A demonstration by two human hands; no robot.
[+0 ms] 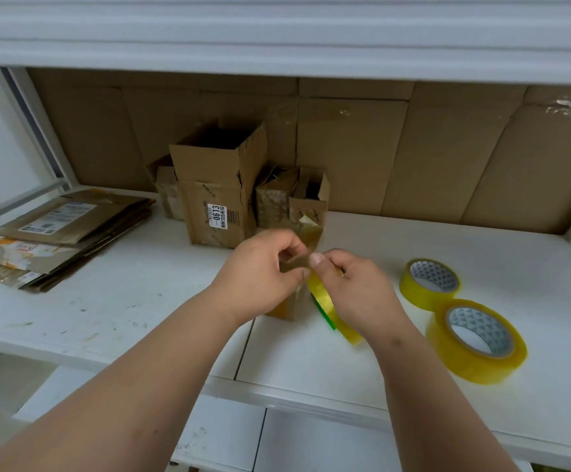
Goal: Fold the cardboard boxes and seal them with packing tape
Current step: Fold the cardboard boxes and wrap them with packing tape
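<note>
Cardboard lies flattened in a stack [55, 233] at the left end of the white shelf [141, 301]. To its right, against the brown cardboard backing [413, 158], stands an open tall box [215, 192] with a barcode label reading 0613, flanked by smaller worn boxes [297, 195]. Further right, at the centre, the left hand [263, 270] curls its fingers round the top of a small cardboard box [290, 301] standing on the shelf — thumb and forefinger pinching its upper edge. The right hand [355, 291] grips a yellow tape roll [331, 308] held on edge just beside the box, thumb pressed at the box top. Two more tape rolls [428, 284] [474, 342] lie flat near the right end — touching each other.
</note>
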